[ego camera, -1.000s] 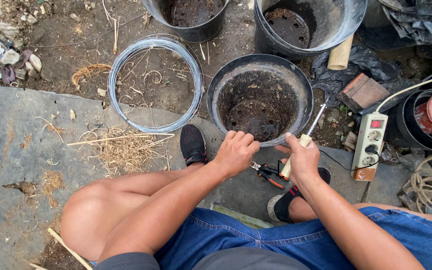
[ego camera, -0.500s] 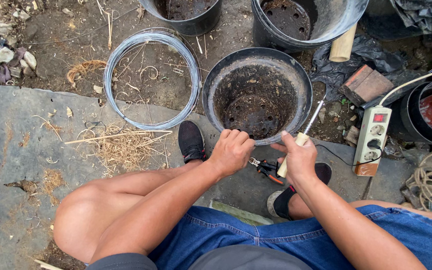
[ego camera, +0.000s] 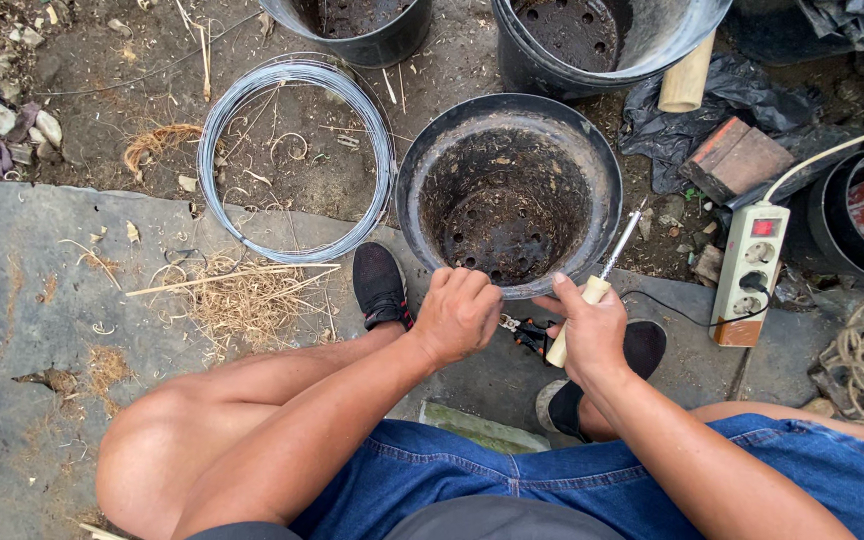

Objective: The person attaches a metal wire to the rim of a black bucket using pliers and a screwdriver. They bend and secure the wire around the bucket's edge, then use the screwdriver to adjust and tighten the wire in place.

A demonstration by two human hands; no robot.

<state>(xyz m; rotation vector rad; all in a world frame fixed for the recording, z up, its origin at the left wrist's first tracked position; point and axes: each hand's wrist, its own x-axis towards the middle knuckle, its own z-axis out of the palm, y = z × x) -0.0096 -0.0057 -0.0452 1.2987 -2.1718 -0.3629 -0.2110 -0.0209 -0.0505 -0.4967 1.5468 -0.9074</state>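
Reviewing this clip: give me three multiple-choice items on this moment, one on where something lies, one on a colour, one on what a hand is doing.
1. Where does the coil of wire lie relative to the black pot in front of the person?
A. Inside it
B. On the ground to its left in the picture
C. On top of the power strip

2. What colour is the handle of the tool?
A. Pale cream
B. Bright blue
C. Green

3. What is the right hand doing?
A. Resting flat on the knee
B. Lifting the coil
C. Gripping the tool, its metal shaft pointing toward the pot's rim

Answers: 1 B, the coil sits apart on the dirt beside the pot. 2 A, the handle shows pale above the fingers. 3 C, the fingers close round the handle while the left hand is at the pot's near rim.
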